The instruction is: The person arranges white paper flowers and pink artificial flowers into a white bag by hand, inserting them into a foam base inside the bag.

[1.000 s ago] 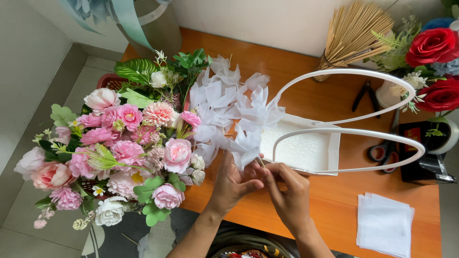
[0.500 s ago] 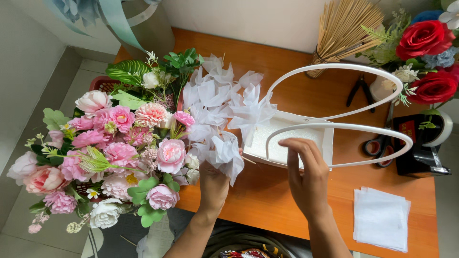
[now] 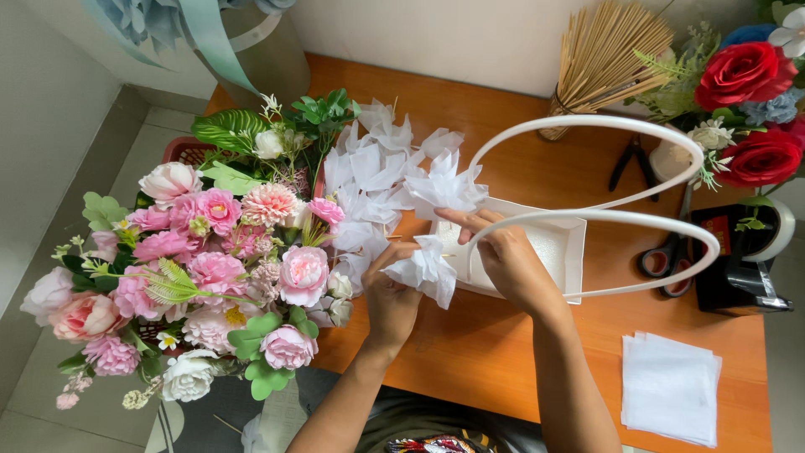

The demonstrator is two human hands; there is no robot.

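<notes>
Left hand (image 3: 392,294) pinches a crumpled white tissue puff (image 3: 426,270); right hand (image 3: 503,256), fingers half-curled, presses the white looped-handle flower basket (image 3: 553,243), ruffled tissue along its left side

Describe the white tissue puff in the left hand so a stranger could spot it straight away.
On the orange table, find the white basket with two looped handles. At its left edge, the left hand pinches a tissue puff. It sits nearest the person, apart from the other puffs clustered by the pink bouquet.

White tissue puff (image 3: 426,270), pink blooms (image 3: 216,273)
</notes>
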